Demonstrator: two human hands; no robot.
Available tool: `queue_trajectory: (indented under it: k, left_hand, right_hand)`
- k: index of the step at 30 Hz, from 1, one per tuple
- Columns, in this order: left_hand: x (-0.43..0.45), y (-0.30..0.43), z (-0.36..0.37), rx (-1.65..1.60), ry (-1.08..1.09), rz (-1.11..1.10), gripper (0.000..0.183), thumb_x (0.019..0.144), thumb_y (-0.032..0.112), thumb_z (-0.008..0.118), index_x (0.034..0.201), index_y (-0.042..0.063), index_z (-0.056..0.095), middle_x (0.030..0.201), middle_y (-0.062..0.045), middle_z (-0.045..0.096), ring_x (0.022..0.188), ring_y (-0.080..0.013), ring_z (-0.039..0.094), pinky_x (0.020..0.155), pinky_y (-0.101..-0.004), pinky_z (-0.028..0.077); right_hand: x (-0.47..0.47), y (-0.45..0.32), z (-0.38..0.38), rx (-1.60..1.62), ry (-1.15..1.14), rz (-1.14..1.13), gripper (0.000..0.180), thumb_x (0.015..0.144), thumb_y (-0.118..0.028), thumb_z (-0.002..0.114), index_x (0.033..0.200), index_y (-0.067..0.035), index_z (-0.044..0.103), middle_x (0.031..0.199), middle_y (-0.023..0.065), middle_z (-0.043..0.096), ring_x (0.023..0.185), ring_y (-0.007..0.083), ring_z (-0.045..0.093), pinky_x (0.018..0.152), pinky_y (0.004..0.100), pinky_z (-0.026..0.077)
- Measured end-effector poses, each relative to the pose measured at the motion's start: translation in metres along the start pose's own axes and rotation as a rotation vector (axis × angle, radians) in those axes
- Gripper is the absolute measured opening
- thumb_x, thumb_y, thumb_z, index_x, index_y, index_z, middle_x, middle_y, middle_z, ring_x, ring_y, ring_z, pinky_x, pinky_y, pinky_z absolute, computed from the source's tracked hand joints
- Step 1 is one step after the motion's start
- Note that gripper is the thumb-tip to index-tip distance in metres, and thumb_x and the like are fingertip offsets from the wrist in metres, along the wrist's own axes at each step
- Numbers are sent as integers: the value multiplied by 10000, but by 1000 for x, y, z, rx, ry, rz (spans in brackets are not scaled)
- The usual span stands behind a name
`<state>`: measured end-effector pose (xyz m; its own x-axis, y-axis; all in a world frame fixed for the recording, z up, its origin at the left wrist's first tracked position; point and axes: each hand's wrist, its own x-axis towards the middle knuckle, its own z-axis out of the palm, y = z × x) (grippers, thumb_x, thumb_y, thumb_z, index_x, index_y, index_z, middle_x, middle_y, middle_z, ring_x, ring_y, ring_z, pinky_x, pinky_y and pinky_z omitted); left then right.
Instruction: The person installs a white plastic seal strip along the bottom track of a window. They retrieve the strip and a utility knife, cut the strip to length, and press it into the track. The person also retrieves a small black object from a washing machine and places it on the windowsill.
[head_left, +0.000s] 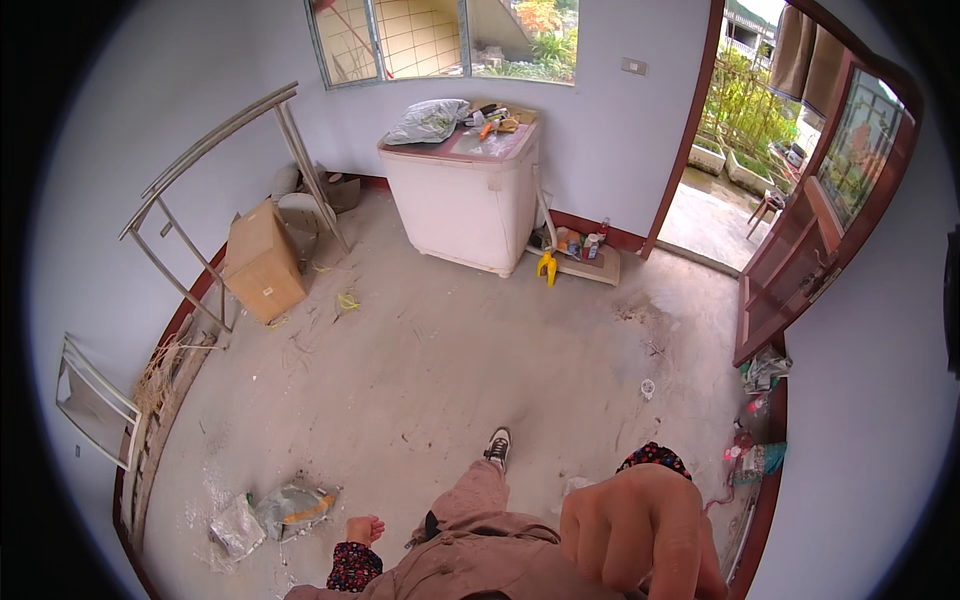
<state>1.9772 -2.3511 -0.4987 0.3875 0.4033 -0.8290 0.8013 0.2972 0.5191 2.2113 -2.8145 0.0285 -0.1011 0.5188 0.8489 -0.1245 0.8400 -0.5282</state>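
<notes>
My right hand (637, 525) is raised close to the camera at the lower right, its fingers bent downward. Its fingertips run out of view at the bottom, so whether it holds anything is hidden. Low at my left side hangs my left hand (364, 530), small in the picture, with loosely curled fingers and nothing visible in it. Both wrists have dark flower-patterned cuffs. One sneaker (498, 445) is on the concrete floor (450, 352). On the floor left of my left hand lie crumpled plastic bags (292, 510), one with an orange-brown strip on it.
A white twin-tub washing machine (457, 202) under the window carries a plastic bag (427, 121) and small items. At left are a cardboard box (262, 262), a metal rail frame (217, 142) and wooden poles (172, 405). The door (810, 247) stands open at right, near litter (757, 461).
</notes>
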Motion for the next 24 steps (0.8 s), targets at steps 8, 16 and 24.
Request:
queue_trajectory:
  k: [8, 16, 24]
  left_hand:
    - [163, 240, 243, 133, -163, 81, 226, 983, 158, 602, 1050, -44, 679, 864, -145, 754, 670, -214, 720, 562, -307, 572]
    - [162, 532, 556, 157, -497, 561, 270, 1004, 189, 601, 1076, -41, 722, 914, -112, 767, 760, -149, 720, 663, -259, 561]
    - [122, 545, 649, 381, -309, 364, 264, 995, 201, 637, 1077, -33, 729, 913, -101, 772, 779, -149, 729, 661, -274, 567]
  right_hand:
    - [-25, -88, -199, -182, 91, 85, 468, 1005, -418, 675, 1092, 36, 748, 676, 65, 610, 452, 175, 507, 417, 323, 322]
    - [-206, -197, -302, -587, 788, 233, 510, 995, -454, 680, 761, -9, 592, 555, 17, 495, 397, 113, 344, 409, 315, 217]
    - [-473, -255, -379, -323, 1973, 191, 286, 1061, -312, 605, 959, -45, 626, 604, -42, 439, 481, 82, 358, 454, 268, 271]
